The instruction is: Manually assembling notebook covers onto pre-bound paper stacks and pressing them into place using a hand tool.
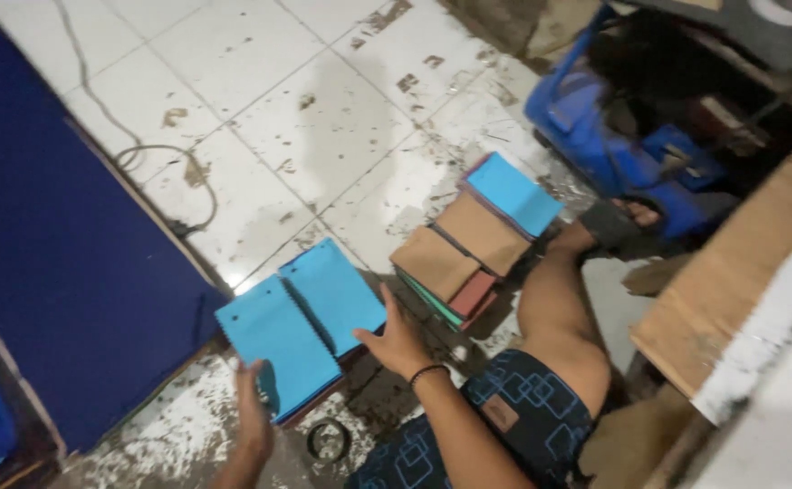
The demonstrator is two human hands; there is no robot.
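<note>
Tiled floor (pixel 260 91), hands (pixel 396 340) gripping notebooks (pixel 301 321) (blue)

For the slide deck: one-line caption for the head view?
Seated person's left hand and right hand grip a stack of light-blue spiral notebooks on a stained tiled floor.
</note>
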